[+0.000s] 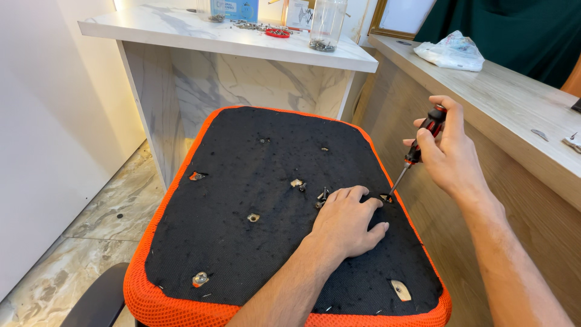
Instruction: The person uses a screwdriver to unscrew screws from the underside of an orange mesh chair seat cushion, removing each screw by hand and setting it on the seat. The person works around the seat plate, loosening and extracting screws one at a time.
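Note:
An upturned chair seat [242, 157] with a black fabric underside and an orange mesh edge lies before me. My left hand [348, 221] rests flat on the black fabric, fingers spread toward a mounting hole at the right edge. My right hand [448, 148] grips a red-and-black screwdriver [417, 151], tilted, with its tip at that hole [385, 197]. A few loose screws [322, 195] lie just left of my left fingers. Several other mounting holes with metal inserts dot the fabric, such as the hole [200, 278] near the front left.
A white marble-look desk [181, 33] stands behind the seat, carrying a clear jar [327, 24], a red lid and scattered screws. A wooden counter [514, 103] runs along the right with a white plastic bag [452, 51]. A black armrest [97, 300] shows at bottom left.

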